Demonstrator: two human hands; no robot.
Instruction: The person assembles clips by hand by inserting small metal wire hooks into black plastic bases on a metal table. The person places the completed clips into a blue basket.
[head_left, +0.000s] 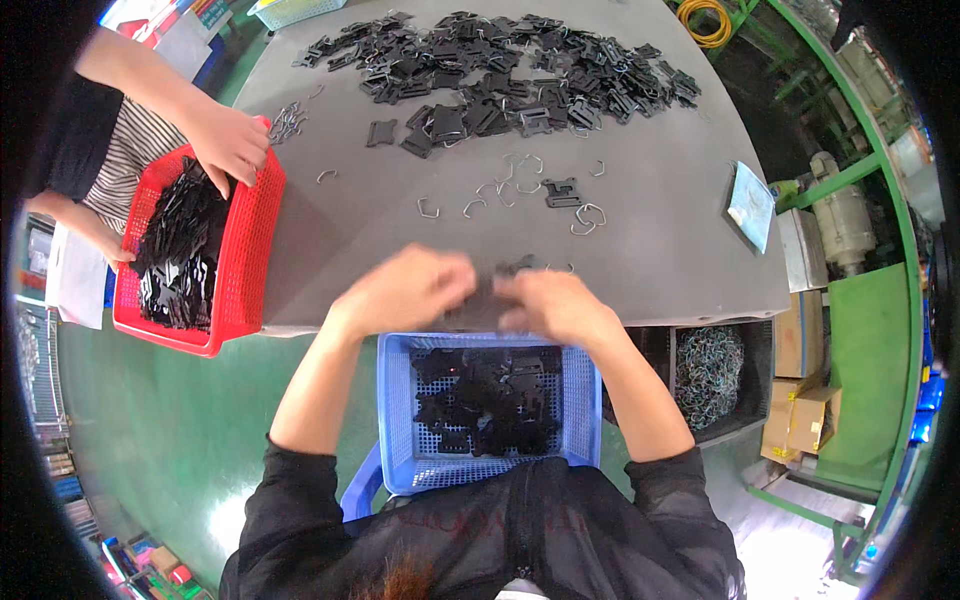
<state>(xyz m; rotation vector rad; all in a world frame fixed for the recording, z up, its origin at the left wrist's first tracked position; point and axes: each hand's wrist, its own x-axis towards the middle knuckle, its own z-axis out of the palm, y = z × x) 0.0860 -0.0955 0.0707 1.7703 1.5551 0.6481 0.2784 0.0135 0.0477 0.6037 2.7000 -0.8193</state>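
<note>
Both hands hover over the near edge of the grey table, smeared by motion. My left hand has its fingers bent inward toward the right hand; what they hold, if anything, does not show. My right hand is beside a dark plastic piece, and I cannot tell whether it grips that piece. Farther in, a flat black plastic buckle piece lies among several loose bent wire rings. Below my hands, a blue basket holds many black plastic pieces.
A large heap of black buckle pieces with rings covers the far table. At left, a co-worker's hand rests on a red basket of black strips. A dark bin of metal rings is under the right edge; a pale blue packet lies above.
</note>
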